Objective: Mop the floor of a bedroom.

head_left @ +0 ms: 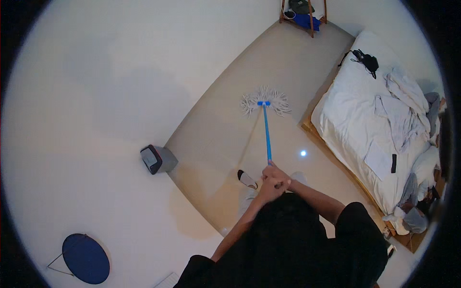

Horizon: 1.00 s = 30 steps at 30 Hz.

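A string mop with a blue handle (267, 134) reaches out ahead of me across the floor. Its white strands (265, 98) lie fanned out on both sides of a blue clamp. My right hand (275, 172) is wrapped around the handle, farther along it than the other hand. Close behind, my left hand (272, 188) curls at the handle's upper end, which the fingers hide. Just left of the hands, one foot (247, 179) in white and black footwear shows on the floor.
Along the right runs a low bed (345, 118) with a wooden frame (326, 145) and rumpled cloth on it. A grey bin (166, 159) stands in the wall corner at left. A wooden rack (311, 21) holds fabric at the far end. One round dark-blue object (86, 258) is at lower left.
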Tool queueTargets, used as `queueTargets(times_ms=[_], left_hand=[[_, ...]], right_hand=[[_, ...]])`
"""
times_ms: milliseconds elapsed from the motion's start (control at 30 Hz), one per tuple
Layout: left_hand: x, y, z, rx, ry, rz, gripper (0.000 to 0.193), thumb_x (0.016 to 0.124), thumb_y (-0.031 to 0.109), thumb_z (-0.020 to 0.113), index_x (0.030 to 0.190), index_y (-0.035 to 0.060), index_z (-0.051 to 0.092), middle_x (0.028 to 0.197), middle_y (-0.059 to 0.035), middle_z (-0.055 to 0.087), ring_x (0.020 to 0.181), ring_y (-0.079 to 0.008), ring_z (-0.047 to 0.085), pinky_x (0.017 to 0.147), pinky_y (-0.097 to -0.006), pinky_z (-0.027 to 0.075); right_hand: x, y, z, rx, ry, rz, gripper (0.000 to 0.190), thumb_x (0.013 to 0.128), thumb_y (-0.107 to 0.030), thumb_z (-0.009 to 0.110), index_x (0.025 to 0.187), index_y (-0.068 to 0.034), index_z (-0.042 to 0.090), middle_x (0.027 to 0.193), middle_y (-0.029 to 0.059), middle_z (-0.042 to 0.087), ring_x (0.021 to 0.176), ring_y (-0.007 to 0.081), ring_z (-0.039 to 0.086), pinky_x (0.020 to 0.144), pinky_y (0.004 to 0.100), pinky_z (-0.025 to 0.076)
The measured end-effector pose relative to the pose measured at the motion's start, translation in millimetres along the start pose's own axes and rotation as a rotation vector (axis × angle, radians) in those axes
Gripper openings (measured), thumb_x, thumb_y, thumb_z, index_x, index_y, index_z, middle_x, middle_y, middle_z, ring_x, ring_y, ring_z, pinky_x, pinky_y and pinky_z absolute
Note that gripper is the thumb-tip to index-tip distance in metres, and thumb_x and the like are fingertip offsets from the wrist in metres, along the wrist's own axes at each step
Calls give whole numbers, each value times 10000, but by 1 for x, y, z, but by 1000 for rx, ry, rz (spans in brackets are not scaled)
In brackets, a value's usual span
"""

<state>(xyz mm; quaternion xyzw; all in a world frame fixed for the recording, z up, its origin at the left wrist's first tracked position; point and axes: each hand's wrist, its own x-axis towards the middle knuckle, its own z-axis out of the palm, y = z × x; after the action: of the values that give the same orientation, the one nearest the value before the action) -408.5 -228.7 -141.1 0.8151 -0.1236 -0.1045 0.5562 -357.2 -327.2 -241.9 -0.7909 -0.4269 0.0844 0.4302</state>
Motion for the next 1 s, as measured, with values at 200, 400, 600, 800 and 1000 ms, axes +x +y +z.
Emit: queueTargets(times_ms=[200, 400, 600, 800, 1000], left_hand=[[16, -42, -16, 26, 97, -183, 466, 887, 285, 664, 596, -15, 458, 483, -50, 335, 464, -153, 320, 446, -344, 280], [2, 52, -32, 89, 119, -62, 324, 852, 224, 672, 658, -13, 566, 547, -139, 502, 480, -235, 469, 495, -391, 374], [0, 12, -21, -208, 267, -39, 298, 887, 195, 655, 685, -7, 569, 566, -65, 529, 523, -108, 493, 491, -272, 382], [51, -25, -27, -208, 305, -27, 265, 873, 198, 644, 706, 11, 558, 582, -19, 500, 507, -87, 417, 479, -275, 311], [31, 54, -34, -236, 184, 290, 230, 745, 243, 731, 724, 65, 588, 583, -21, 497, 552, -137, 481, 546, -299, 356]], right_hand=[[27, 42, 43, 167, 232, -127, 225, 808, -292, 648, 852, -90, 561, 1064, 58, 527, 1187, 281, 467, 1090, 551, 243], [11, -17, -7, 138, 43, -29, 231, 743, -253, 645, 891, -84, 589, 970, 84, 582, 1197, 321, 481, 1108, 527, 247], [14, -18, -2, 48, 85, -4, 181, 806, -239, 586, 881, -74, 583, 986, 73, 593, 1099, 293, 536, 1115, 503, 240], [55, 16, -17, 263, 354, -26, 238, 771, -275, 596, 808, -51, 524, 900, 124, 530, 974, 334, 518, 1028, 526, 292], [22, 6, -33, 198, 279, -33, 231, 721, -292, 596, 721, -72, 526, 776, 67, 497, 852, 281, 508, 987, 464, 310]])
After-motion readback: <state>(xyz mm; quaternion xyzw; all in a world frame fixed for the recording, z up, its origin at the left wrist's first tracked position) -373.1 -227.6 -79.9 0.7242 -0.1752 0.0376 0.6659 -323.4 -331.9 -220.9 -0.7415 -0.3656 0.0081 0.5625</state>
